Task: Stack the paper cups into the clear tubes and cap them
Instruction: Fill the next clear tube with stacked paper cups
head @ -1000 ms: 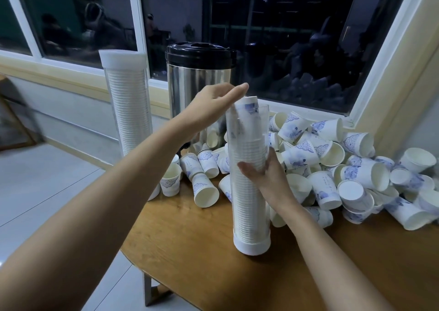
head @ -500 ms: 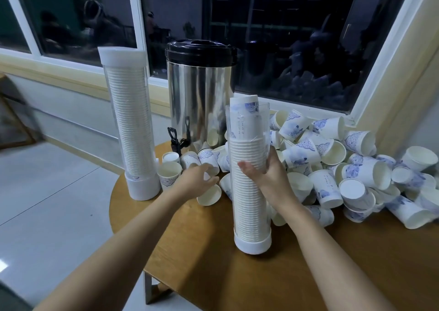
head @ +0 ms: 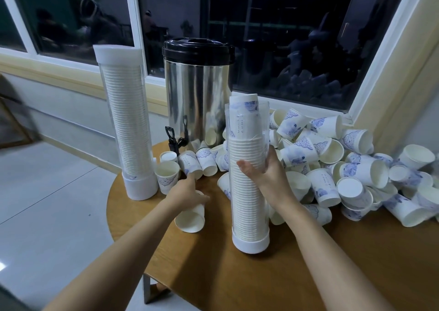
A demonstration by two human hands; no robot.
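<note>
A clear tube [head: 248, 204] stands upright on a white base in the middle of the wooden table, filled with nested paper cups; the top cup sticks out above its open rim. My right hand [head: 266, 170] is wrapped around the tube at mid height. My left hand [head: 187, 192] lies low on the table and grips a white paper cup [head: 191, 218] lying on its side, mouth toward me. A second tube [head: 127, 125], full of cups and capped in white at the top, stands at the left.
A big heap of loose blue-printed paper cups [head: 332, 158] covers the table's right and back. A steel drink dispenser [head: 197, 92] with a black lid and tap stands behind the tubes. The round table edge [head: 111, 215] drops to tiled floor on the left.
My left hand dropped from the top of the middle tube to the table and closed on a loose cup, pulling it toward me. My right hand stayed on the tube.
</note>
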